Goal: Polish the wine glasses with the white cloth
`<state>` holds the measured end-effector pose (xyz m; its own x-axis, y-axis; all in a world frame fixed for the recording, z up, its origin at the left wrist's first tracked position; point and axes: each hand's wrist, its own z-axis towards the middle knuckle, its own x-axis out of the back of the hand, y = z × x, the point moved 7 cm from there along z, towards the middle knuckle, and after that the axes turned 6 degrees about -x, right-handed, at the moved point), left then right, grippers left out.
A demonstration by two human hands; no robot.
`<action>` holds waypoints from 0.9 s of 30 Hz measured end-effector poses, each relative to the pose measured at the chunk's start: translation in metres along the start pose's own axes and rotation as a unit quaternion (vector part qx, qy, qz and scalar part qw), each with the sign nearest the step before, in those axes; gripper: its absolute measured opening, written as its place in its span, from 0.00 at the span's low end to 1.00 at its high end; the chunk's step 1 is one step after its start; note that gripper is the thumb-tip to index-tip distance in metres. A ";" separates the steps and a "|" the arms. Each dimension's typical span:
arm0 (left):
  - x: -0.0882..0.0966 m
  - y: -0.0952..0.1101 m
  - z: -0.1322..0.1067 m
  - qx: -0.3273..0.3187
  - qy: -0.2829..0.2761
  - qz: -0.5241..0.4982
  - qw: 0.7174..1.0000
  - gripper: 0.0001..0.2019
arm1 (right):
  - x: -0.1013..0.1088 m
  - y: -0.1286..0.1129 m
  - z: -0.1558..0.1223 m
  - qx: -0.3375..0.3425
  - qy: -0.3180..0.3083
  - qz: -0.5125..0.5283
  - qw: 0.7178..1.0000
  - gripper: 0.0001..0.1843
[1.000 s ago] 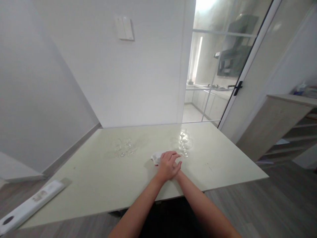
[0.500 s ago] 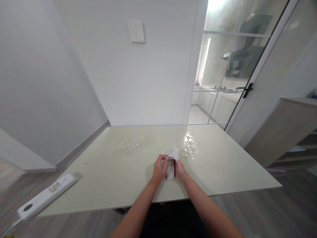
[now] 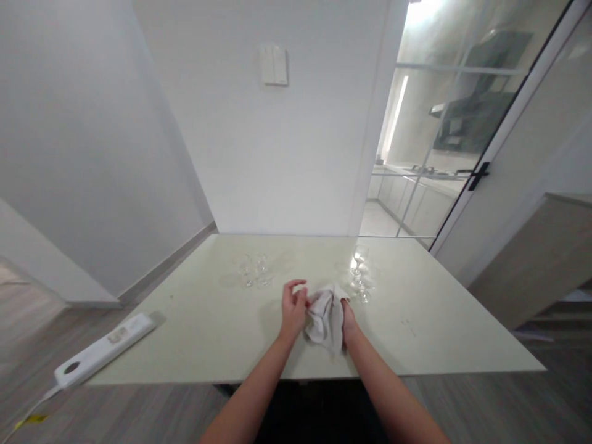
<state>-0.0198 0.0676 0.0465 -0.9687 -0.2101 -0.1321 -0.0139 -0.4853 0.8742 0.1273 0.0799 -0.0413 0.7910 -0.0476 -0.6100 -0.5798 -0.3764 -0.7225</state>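
A crumpled white cloth [image 3: 326,317] hangs in front of me over the near middle of the table. My right hand [image 3: 350,322] grips it from the right side, its fingers partly hidden behind the fabric. At the cloth's left edge is my left hand [image 3: 293,308], fingers apart and curved; whether its fingertips touch the fabric I cannot tell. Beyond the right hand stand several clear stemmed glasses [image 3: 359,254], hard to make out against the glare. Another group of clear glasses [image 3: 261,265] stands farther left. Whether anything is inside the cloth is hidden.
The pale table [image 3: 203,333] meets a white wall at its back edge. On its left corner lies a white power strip [image 3: 104,348] with a cable running off. A glass door [image 3: 416,154] with a black handle is at the back right, beside a wooden shelf [image 3: 531,259].
My left hand has loosened from the cloth and spread its fingers. The cloth has opened out and hangs wider from my right hand. The whole view has shifted slightly.
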 end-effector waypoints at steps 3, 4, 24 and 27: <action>0.063 -0.022 0.027 0.030 0.265 -0.029 0.963 0.13 | 0.006 -0.003 -0.006 -0.037 0.026 0.073 0.996 0.27; 0.074 -0.029 0.034 0.041 0.290 -0.035 0.956 0.14 | 0.006 -0.005 -0.008 -0.037 0.027 0.096 0.994 0.28; 0.080 -0.079 0.058 0.187 0.128 -0.274 0.935 0.22 | -0.003 -0.001 -0.015 -0.062 -0.012 0.179 0.982 0.25; 0.076 -0.077 0.057 0.173 0.109 -0.282 0.937 0.21 | -0.004 0.000 -0.014 -0.065 -0.022 0.198 0.978 0.26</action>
<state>-0.1062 0.1375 -0.0047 -0.7104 -0.1897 -0.6778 -0.6245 -0.2741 0.7313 0.1269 0.0676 -0.0341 0.4993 -0.1750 -0.8485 -0.8066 -0.4516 -0.3815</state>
